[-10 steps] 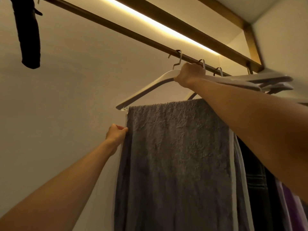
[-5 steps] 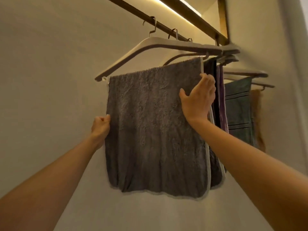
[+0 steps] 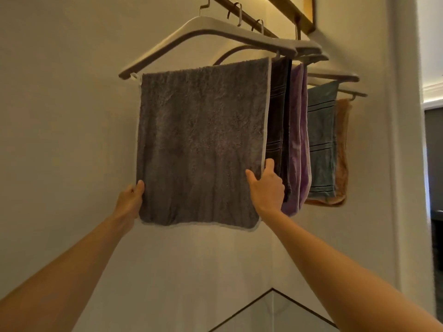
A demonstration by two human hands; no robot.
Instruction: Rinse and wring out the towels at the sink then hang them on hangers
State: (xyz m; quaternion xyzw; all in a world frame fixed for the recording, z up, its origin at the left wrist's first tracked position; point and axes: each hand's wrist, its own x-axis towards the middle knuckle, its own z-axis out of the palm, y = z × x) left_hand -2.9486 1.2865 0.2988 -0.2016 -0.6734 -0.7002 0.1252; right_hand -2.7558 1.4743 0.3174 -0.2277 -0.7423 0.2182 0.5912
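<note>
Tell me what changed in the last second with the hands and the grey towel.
The right hand let go of the white hanger and came down to grip the grey towel low on its right edge. The left hand slid down the left edge, still pinching it. The towel stays draped on the hanger, other towels behind it.

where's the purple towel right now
Head view, right of centre: the purple towel hangs between the dark striped towel and the blue-green towel, just beyond the right hand gripping the grey towel.
</note>
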